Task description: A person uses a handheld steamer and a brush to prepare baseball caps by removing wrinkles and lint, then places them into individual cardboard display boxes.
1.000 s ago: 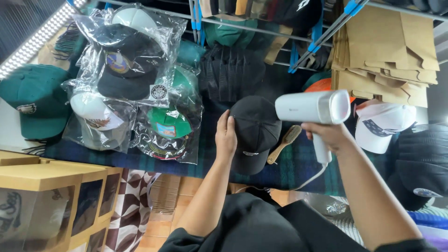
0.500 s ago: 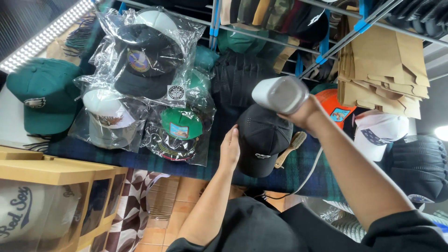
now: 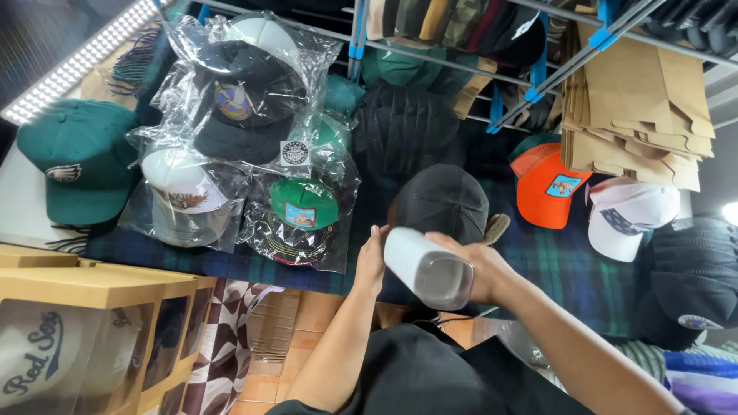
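A black mesh cap [image 3: 443, 201] rests on a dark plaid cloth [image 3: 561, 269] in front of me. My left hand [image 3: 373, 260] touches the cap's lower left edge, fingers flat against it. My right hand [image 3: 478, 265] is wrapped around a white handheld steamer [image 3: 427, 267], which sits low over the cap's front with its grey nozzle end turned toward the camera. A thin cord hangs below the steamer.
Bagged caps in clear plastic [image 3: 246, 138] lie at the left beside a green cap [image 3: 77, 161]. An orange cap [image 3: 547, 184], a white cap [image 3: 624, 217] and a dark cap [image 3: 692, 284] lie at the right. Cardboard sheets [image 3: 638, 107] hang above. Yellow display boxes [image 3: 84, 338] stand lower left.
My right hand has brought the steamer down from above the cap to its front edge and turned the nozzle toward me. The left hand has stayed at the cap's left side.
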